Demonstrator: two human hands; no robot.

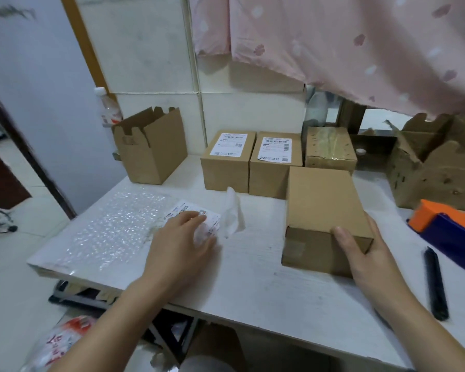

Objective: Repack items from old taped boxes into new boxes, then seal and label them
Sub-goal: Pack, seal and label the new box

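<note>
Plain closed box on the table, right grip clamped round its near corner, left grip pinching a shipping label left of the box, white tabletop showing between them, two labelled boxes just behind, black pen to its right by the table edge.

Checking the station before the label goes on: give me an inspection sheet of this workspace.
Surface: white table, bubble wrap lying on its left part.
Job's things: plain box closed, no label on top; shipping label with backing paper peeled up; two labelled boxes at the back, taped box beside them; open box back left; tape dispenser at right.
Clutter: torn boxes, black pen-like tool.
Hands: right hand grips the plain box's near corner; left hand on the shipping label, grip unclear.
Cables: nothing seen.
Surroundings: pink cloth overhead; bottle behind the open box.
</note>
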